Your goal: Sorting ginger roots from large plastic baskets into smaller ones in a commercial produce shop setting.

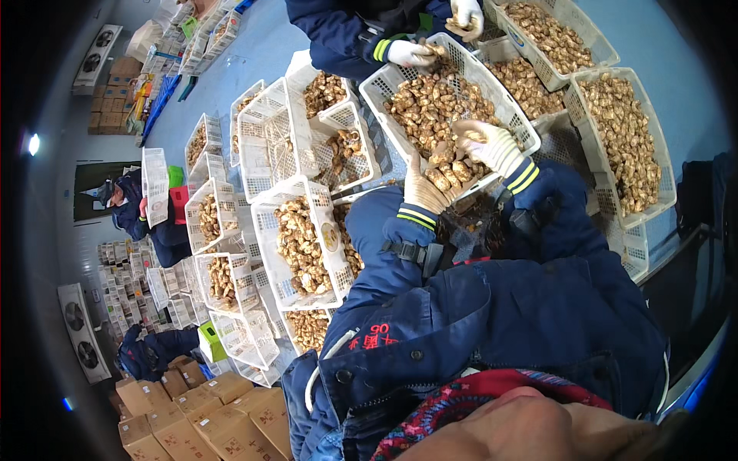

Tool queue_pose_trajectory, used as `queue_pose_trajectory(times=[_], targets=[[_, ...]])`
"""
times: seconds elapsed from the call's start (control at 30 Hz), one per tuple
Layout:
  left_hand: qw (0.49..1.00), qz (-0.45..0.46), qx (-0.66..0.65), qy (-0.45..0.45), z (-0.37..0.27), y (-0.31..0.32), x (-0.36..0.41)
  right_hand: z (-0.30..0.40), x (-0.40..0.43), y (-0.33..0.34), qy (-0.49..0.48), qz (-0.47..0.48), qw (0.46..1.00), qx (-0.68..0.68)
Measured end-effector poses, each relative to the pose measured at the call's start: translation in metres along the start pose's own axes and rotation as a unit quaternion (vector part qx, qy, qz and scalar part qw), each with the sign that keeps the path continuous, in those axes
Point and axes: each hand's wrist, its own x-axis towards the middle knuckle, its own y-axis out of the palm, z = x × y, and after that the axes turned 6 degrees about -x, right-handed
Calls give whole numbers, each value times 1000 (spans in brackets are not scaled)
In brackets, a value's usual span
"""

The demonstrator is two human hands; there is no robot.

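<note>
A white perforated plastic crate point(377, 92) of brown-and-cream mushrooms point(429, 109) stands tilted before me. My left hand point(425, 187), in a pale knit glove, is at its near edge. The thumb points up, apart from the fingers, which are partly hidden by larger mushrooms point(451, 174) beside the palm; whether it grips any is unclear. Over the crate's right part, my right hand point(490, 148), in a striped glove, has its fingers curled around a pale mushroom piece point(476, 136). Another mushroom point(443, 152) lies between my hands.
Across the crate, a co-worker's gloved hand point(412, 53) touches mushrooms; the other gloved hand point(466, 20) is farther right. Mushroom-filled crates stand at right point(666, 167) and left point(262, 242). Other people point(167, 230) work among crates at far left. Cardboard boxes point(219, 420) stand at lower left.
</note>
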Motion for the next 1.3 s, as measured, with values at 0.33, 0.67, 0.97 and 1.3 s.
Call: queue_pose_trajectory(times=[0.33, 0.67, 0.97, 1.3], targets=[[997, -36, 51, -52, 8, -17, 4, -10, 24, 6, -21, 271, 865, -422], [999, -3, 51, 18, 4, -27, 1, -35, -33, -17, 215, -56, 790, 572], [999, 3, 34, 27, 7, -32, 8, -3, 0, -90, 157, -214, 818, 511], [998, -13, 32, 54, 10, -13, 17, -53, 66, -191, 149, -360, 821, 417]])
